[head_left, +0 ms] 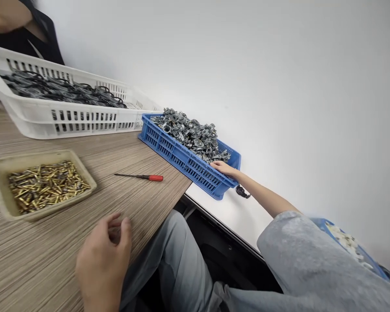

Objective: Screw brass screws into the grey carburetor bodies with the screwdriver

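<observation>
right hand point(224, 168) lay over the blue basket point(177, 156), metal parts point(195, 136) just beyond it, grip unclear. left hand point(104, 251) hung half-curled, thumb apart.

At the upper left, a co-worker in a dark top point(47, 34) is behind a white slatted basket point(35, 116) of dark parts point(61, 90), set on a wood-grained tabletop point(117, 149). A small black object point(242, 191) lies on a white surface point(216, 212); toward the right edge, a blue container point(320, 223) holds whitish pieces point(346, 241), near a plain white wall point(295, 78).
</observation>
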